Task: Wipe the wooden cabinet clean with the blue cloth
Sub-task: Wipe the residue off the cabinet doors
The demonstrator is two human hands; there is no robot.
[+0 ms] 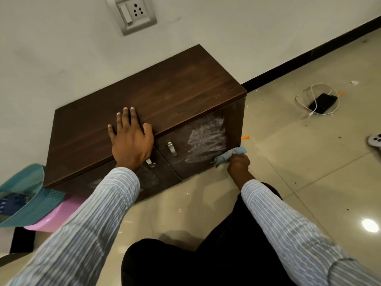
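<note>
A low dark wooden cabinet (165, 93) stands against the white wall, with two front doors and metal handles. White dusty smears cover the right door (206, 141) and part of the left door. My left hand (131, 139) lies flat, fingers spread, on the cabinet's top at its front edge. My right hand (238, 165) is shut on a crumpled blue cloth (228, 155), which touches the lower right corner of the right door, near the floor.
A teal basket (22, 195) and a pink tub (55, 215) sit left of the cabinet. On the tiled floor to the right lie a black device with a white cable (321, 103), a white controller (375, 141) and orange scraps. A wall socket (132, 14) is above.
</note>
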